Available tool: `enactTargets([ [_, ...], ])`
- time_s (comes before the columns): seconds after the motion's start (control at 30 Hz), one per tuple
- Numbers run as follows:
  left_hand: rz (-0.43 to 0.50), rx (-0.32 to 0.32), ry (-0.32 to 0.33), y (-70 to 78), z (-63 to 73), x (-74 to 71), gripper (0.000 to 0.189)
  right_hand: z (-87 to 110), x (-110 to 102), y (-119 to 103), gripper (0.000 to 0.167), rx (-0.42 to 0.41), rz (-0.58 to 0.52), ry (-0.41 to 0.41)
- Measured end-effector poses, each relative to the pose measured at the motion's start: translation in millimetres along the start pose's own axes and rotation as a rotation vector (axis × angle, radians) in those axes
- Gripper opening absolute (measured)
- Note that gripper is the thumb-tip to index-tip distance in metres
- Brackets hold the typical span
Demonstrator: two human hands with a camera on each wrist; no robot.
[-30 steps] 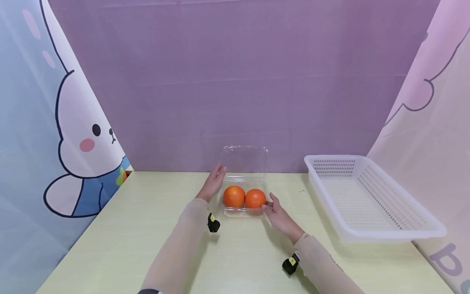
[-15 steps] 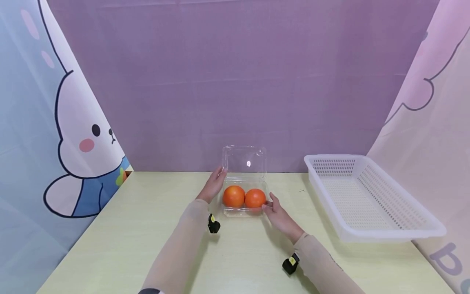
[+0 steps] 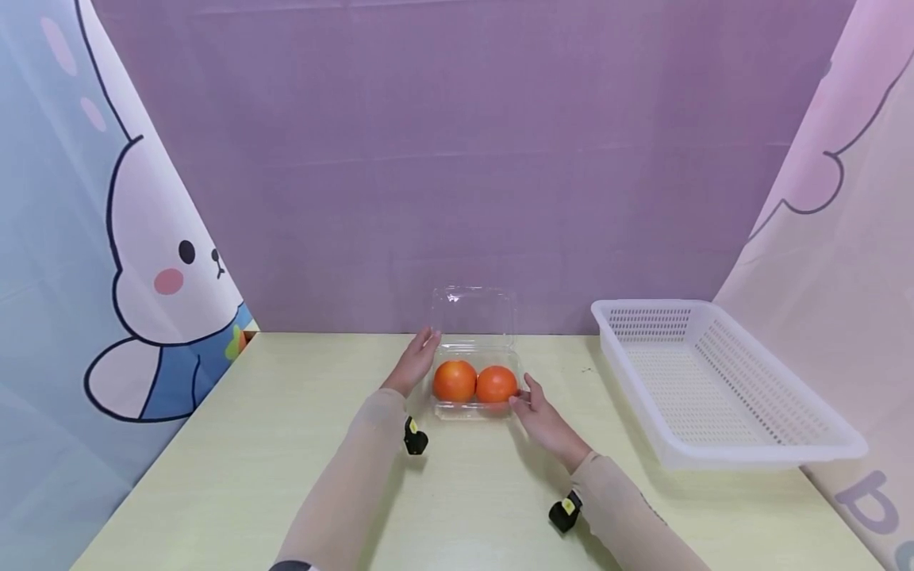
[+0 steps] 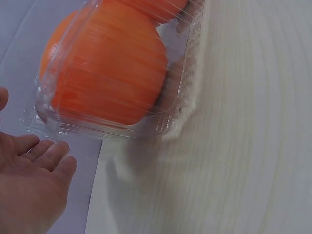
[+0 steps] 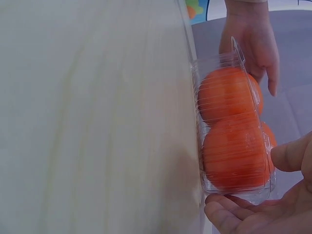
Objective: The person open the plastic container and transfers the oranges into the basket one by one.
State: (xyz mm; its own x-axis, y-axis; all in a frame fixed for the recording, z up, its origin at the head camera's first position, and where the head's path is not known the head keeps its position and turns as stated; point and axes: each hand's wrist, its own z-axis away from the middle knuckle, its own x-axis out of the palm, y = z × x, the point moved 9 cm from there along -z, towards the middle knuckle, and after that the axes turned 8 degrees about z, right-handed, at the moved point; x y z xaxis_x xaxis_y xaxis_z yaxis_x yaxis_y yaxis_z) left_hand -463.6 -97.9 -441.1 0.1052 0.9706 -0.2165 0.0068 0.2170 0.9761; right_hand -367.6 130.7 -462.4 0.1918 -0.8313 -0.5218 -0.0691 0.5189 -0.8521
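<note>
Long beige sleeves [image 3: 343,484] cover both arms, a small black wrist camera [image 3: 563,519] with a yellow label [image 3: 568,506] at each cuff.

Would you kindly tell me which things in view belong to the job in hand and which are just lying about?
Seemingly in the job:
open clear box
left orange fruit, inside it
right orange fruit, inside it

Seemingly just about:
white basket, untouched
purple backdrop
rabbit-printed sheet

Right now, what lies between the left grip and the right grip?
Between the left grip and the right grip sits a clear container, its lid raised, holding one orange fruit beside a second fruit; the head view shows it.
</note>
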Motion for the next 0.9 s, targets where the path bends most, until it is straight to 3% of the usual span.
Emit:
enactTargets([
  [0.33,0.037,0.005,0.020,1.1,6.4,0.1,0.067,0.0,-0.9,-0.3,0.072,-0.005,0.011,0.003],
  [0.7,0.098,-0.022,0.013,-4.4,14.4,-2.0,0.067,-1.1,-0.6,2.4,0.072,-0.004,0.013,0.006],
  [0.9,0.083,-0.045,0.013,-8.3,19.1,-4.5,0.063,-1.4,-0.7,3.0,0.072,-0.002,0.010,0.006],
])
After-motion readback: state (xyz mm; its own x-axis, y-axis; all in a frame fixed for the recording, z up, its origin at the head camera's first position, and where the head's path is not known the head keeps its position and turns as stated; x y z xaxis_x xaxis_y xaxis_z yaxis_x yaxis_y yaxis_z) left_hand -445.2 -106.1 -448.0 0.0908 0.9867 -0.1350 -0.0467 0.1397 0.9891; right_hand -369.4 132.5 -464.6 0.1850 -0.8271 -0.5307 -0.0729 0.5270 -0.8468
